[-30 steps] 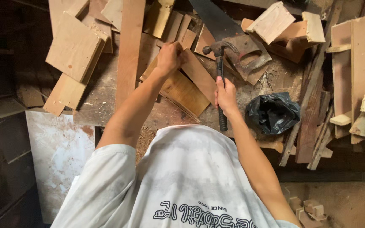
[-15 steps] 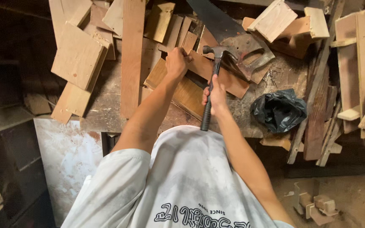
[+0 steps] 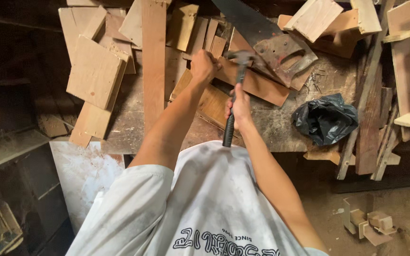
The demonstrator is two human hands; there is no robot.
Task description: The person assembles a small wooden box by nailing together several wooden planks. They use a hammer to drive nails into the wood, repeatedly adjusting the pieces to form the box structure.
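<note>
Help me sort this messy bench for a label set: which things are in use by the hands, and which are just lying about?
In use:
left hand, pressed on the wood strip
right hand, gripping the hammer

Lying about:
handsaw
black bag
long plank
plywood offcuts
small blocks on the floor

hammer (image 3: pixel 236 90): black handle, dull grey steel head
saw (image 3: pixel 266 35): dark grey blade with rust-brown blotches around the handle end
bag (image 3: pixel 326 118): glossy black, crinkled
long plank (image 3: pixel 153 61): warm reddish-brown, streaky grain
plywood offcuts (image 3: pixel 96 71): pale tan, plain
board (image 3: pixel 252 84): orange-brown
surface (image 3: pixel 281 125): grey-brown, dusted with pale sawdust
shirt (image 3: pixel 205 204): off-white with dark outlined lettering
panel (image 3: pixel 84 178): whitish, smeared with faint pink-brown stains
</note>
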